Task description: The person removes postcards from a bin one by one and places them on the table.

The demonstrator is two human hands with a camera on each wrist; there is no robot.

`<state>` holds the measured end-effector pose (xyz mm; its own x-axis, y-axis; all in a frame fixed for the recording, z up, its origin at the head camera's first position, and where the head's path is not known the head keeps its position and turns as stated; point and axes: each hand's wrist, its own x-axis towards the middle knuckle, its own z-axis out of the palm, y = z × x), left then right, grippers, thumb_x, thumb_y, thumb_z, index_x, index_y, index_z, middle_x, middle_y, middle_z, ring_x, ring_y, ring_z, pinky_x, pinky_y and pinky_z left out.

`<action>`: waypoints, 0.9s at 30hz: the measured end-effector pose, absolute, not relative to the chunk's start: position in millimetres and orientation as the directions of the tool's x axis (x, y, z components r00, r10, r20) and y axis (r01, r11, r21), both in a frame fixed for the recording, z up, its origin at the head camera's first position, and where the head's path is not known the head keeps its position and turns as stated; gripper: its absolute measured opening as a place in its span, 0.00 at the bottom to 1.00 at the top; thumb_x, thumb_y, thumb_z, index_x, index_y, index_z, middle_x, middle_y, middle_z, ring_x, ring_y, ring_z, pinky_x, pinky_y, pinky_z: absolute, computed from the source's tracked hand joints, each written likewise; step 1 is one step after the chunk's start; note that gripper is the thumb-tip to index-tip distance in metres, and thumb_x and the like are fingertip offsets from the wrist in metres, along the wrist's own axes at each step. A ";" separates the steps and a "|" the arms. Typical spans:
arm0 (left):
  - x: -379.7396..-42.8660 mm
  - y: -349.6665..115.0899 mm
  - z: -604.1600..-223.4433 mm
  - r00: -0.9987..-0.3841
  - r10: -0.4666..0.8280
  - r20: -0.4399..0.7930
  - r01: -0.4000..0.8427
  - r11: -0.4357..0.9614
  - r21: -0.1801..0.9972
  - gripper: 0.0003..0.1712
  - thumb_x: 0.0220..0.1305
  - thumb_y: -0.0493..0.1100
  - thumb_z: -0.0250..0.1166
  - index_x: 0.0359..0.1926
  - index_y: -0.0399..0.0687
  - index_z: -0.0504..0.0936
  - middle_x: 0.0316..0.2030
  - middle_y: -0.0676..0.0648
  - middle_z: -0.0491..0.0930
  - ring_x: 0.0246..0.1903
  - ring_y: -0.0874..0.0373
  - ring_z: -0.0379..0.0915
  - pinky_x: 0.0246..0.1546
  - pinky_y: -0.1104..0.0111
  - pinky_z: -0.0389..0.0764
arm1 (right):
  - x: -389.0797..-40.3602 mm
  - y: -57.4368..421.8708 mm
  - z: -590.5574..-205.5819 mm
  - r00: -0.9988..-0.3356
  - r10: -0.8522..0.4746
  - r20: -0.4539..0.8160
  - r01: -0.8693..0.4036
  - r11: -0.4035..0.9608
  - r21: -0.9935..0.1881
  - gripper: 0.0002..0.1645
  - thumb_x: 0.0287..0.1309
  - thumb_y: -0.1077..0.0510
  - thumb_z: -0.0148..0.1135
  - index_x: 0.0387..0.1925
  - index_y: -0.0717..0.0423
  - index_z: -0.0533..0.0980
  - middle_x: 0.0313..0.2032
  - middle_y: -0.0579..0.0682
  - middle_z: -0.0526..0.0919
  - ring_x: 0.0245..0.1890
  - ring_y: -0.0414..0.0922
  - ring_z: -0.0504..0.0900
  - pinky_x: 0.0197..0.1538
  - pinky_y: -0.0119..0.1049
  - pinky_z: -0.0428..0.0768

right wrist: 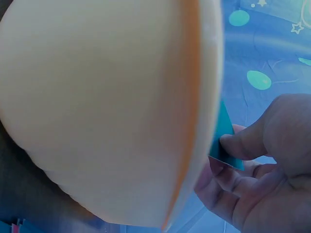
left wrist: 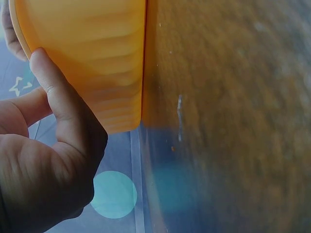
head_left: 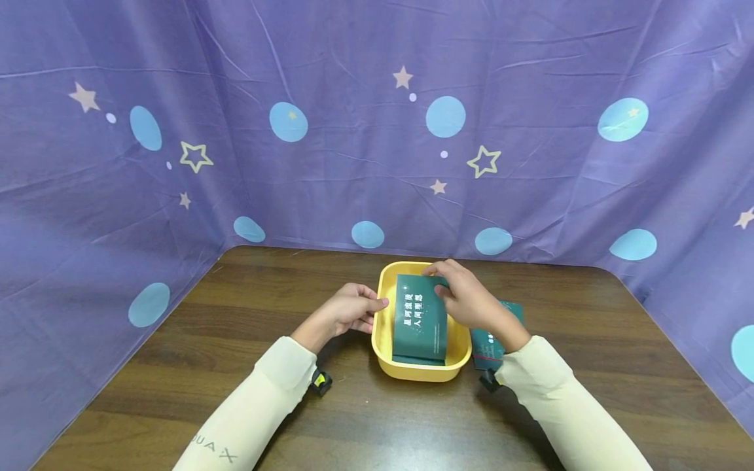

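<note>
A yellow plastic basin [head_left: 421, 373] stands on the table in front of me. My left hand [head_left: 352, 307] holds its left rim, the thumb over the edge and the other fingers outside; the left wrist view shows that thumb against the basin's ribbed wall [left wrist: 97, 58]. Inside, a dark green card [head_left: 419, 320] with white printed characters lies slightly tilted, a darker green strip showing under its near edge. My right hand [head_left: 468, 294] reaches over the right rim and pinches the card's far right corner. In the right wrist view, thumb and fingers grip the card's corner [right wrist: 228, 150].
Right of the basin, more green printed material [head_left: 485, 347] with a red line lies on the table, partly covered by my right forearm. The brown wooden table [head_left: 283, 275] reaches back to a purple curtain [head_left: 353, 131] with stars and blue dots.
</note>
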<state>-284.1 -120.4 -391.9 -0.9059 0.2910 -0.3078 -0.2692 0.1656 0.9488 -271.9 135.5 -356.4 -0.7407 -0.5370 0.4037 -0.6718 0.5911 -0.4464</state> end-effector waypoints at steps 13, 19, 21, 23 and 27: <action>-283.4 -120.6 -391.4 -0.908 0.283 -0.310 -0.270 0.171 0.948 0.13 0.65 0.37 0.65 0.42 0.36 0.70 0.27 0.41 0.76 0.17 0.60 0.74 0.19 0.69 0.84 | -266.4 149.5 -337.8 -0.733 -0.520 0.439 -0.680 0.576 -0.453 0.19 0.66 0.73 0.52 0.56 0.59 0.71 0.49 0.53 0.76 0.44 0.46 0.73 0.43 0.40 0.77; -283.9 -121.4 -392.3 -0.909 0.281 -0.309 -0.268 0.173 0.948 0.13 0.65 0.38 0.65 0.42 0.36 0.70 0.27 0.43 0.75 0.17 0.59 0.74 0.20 0.68 0.85 | -264.1 158.0 -329.1 -0.733 -0.503 0.457 -0.680 0.562 -0.471 0.19 0.68 0.72 0.50 0.57 0.59 0.70 0.51 0.53 0.75 0.45 0.46 0.75 0.42 0.41 0.80; -283.6 -121.5 -392.1 -0.908 0.285 -0.308 -0.267 0.173 0.948 0.13 0.65 0.38 0.65 0.41 0.36 0.70 0.27 0.43 0.74 0.18 0.59 0.74 0.20 0.68 0.85 | -263.1 161.9 -325.3 -0.734 -0.491 0.470 -0.679 0.560 -0.475 0.19 0.68 0.72 0.50 0.58 0.59 0.69 0.52 0.53 0.75 0.44 0.46 0.76 0.41 0.40 0.80; -283.2 -121.5 -391.6 -0.908 0.287 -0.306 -0.265 0.175 0.948 0.13 0.65 0.38 0.65 0.41 0.36 0.70 0.26 0.43 0.74 0.18 0.59 0.74 0.21 0.68 0.85 | -262.0 166.5 -321.0 -0.734 -0.475 0.486 -0.678 0.556 -0.480 0.19 0.68 0.72 0.50 0.58 0.59 0.69 0.51 0.52 0.75 0.40 0.45 0.76 0.38 0.39 0.79; -283.0 -121.1 -390.6 -0.908 0.287 -0.306 -0.261 0.183 0.948 0.13 0.65 0.39 0.65 0.41 0.36 0.71 0.26 0.43 0.75 0.18 0.59 0.74 0.20 0.68 0.85 | -260.4 177.0 -312.4 -0.732 -0.436 0.524 -0.676 0.566 -0.473 0.20 0.67 0.72 0.52 0.58 0.58 0.69 0.49 0.52 0.77 0.35 0.44 0.77 0.34 0.38 0.79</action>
